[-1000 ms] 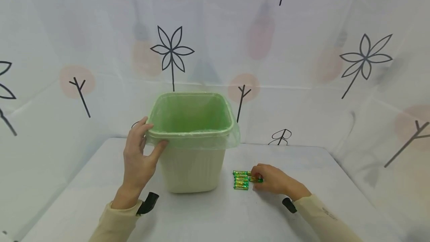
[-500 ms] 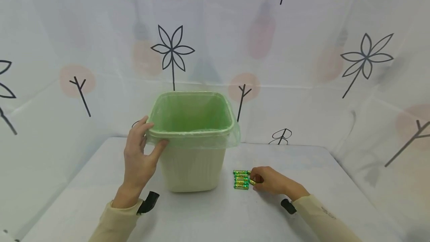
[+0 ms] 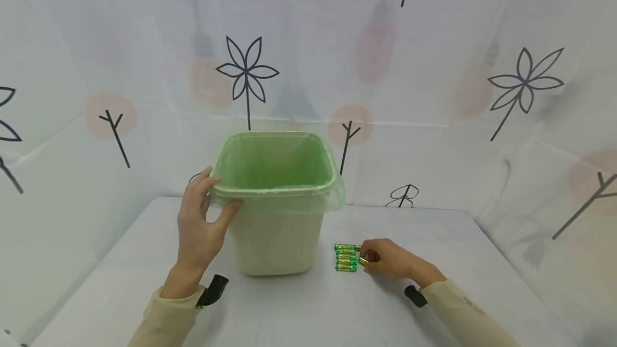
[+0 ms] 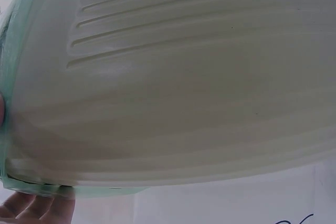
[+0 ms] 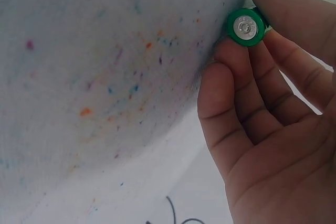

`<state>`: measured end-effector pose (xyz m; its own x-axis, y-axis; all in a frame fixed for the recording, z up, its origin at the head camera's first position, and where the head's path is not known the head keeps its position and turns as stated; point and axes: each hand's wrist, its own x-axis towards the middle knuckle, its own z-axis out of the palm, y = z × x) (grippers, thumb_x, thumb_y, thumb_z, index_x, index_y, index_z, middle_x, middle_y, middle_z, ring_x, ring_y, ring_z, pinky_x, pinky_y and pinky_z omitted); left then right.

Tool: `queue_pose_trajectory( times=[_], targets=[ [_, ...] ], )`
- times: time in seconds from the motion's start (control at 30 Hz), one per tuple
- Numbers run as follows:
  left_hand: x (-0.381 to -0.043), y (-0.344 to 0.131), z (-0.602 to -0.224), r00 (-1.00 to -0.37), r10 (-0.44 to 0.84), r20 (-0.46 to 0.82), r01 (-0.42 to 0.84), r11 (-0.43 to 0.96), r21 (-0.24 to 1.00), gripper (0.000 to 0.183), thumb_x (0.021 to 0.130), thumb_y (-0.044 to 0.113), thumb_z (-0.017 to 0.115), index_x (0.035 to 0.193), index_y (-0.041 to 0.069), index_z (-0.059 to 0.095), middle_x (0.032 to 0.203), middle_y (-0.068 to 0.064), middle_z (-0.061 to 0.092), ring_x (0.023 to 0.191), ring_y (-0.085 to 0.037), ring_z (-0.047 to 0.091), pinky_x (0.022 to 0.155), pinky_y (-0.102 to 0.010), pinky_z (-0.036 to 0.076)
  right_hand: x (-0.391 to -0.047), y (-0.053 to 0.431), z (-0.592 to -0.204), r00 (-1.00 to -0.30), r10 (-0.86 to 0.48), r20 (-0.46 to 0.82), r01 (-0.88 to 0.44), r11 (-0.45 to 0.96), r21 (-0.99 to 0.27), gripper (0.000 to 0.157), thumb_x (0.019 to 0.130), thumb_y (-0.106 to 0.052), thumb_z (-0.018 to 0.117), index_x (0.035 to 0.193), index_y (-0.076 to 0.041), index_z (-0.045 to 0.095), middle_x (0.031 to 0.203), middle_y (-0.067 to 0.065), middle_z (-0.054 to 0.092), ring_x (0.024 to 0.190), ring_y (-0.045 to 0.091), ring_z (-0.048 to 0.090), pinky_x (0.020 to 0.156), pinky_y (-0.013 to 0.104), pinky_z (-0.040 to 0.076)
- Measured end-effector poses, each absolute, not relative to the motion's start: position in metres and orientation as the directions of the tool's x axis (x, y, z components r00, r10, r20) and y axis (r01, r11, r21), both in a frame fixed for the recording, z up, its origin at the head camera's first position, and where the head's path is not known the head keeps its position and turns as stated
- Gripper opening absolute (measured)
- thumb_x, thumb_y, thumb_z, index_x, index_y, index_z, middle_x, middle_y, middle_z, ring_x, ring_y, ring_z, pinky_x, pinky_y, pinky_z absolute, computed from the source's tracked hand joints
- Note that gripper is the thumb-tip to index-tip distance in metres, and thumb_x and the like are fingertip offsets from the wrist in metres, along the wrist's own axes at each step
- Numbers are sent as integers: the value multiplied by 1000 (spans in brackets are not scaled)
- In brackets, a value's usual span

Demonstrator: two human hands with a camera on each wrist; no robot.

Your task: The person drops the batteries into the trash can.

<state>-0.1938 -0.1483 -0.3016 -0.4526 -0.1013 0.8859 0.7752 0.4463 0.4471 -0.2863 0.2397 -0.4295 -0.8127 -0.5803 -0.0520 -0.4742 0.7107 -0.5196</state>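
The right hand pinches one battery just right of the grouped batteries, apparently for alignment or pickup, next needing a steady hold; the left hand grips the near-left rim of the bin.

Forward, downward head view; bin, battery also in separate wrist closeups.

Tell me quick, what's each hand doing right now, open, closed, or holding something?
Left hand: closed, gripping the plastic-lined wastebasket at its rim.
Right hand: closed, pinching a green cylindrical battery.
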Motion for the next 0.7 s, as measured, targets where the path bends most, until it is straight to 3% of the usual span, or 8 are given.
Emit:
queue_pose_trajectory(
  times=[0.3, 0.57, 0.7],
  targets=[
    [-196, -149, -304, -447, -99, 889, 779, 447, 441, 54, 68, -24, 71, 117, -18, 48, 132, -34, 42, 121, -47, 44, 107, -27, 39, -286, 244, -404, -810, -587, -11, -504, 704, -501, 18, 85, -8, 71, 100, -12, 62, 82, -5, 56, 75, 13, 51, 61, 26, 47],
    [-196, -149, -302, -446, -97, 890, 776, 453, 438, 54, 69, -23, 72, 117, -17, 49, 132, -34, 42, 120, -46, 45, 107, -26, 40, -288, 244, -355, -818, -573, 50, -528, 714, -461, 19, 86, -12, 71, 103, -13, 62, 82, -5, 58, 74, 12, 54, 61, 25, 51],
    [-206, -156, -313, -451, -104, 886, 770, 456, 445, 57, 69, -21, 74, 120, -13, 50, 136, -26, 43, 123, -40, 45, 107, -26, 40, -291, 242, -326, -814, -576, 78, -552, 722, -418, 20, 86, -13, 71, 104, -13, 62, 82, -6, 59, 74, 12, 55, 62, 26, 52]
  ],
)
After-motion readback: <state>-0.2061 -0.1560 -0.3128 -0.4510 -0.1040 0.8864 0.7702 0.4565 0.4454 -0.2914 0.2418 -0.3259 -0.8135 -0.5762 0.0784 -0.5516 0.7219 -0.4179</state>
